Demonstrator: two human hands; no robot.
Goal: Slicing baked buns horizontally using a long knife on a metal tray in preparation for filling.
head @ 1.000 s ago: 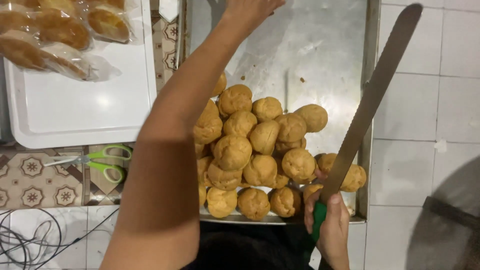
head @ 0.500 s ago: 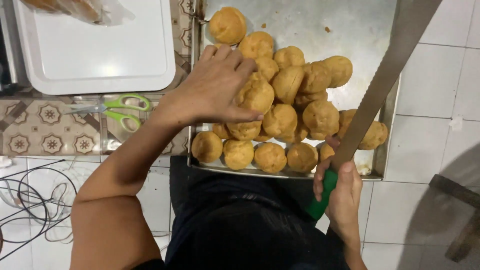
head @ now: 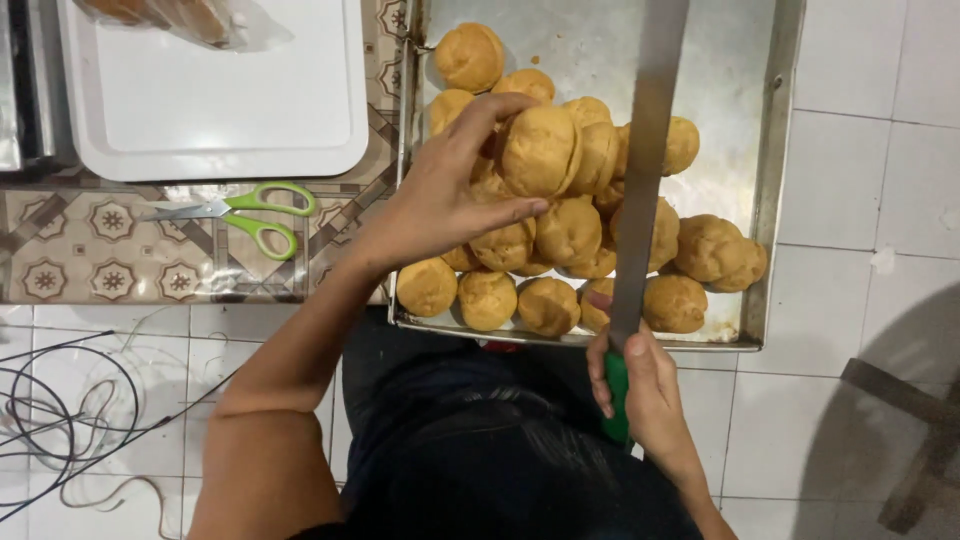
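Note:
A metal baking tray (head: 765, 180) holds a heap of golden round buns (head: 570, 235). My left hand (head: 445, 195) grips one bun (head: 540, 150), lifted on edge above the heap. My right hand (head: 640, 385) is closed on the green handle of a long knife (head: 645, 150). Its flat blade runs straight up over the buns, just right of the held bun.
A white tray (head: 210, 110) with wrapped buns at its top edge sits left of the metal tray. Green-handled scissors (head: 240, 215) lie on the patterned surface. Cables (head: 60, 410) trail on the white tiled floor at lower left.
My left hand picked a bun off the heap and lifted it. The knife blade swung from a rightward slant to nearly vertical, closer to the held bun.

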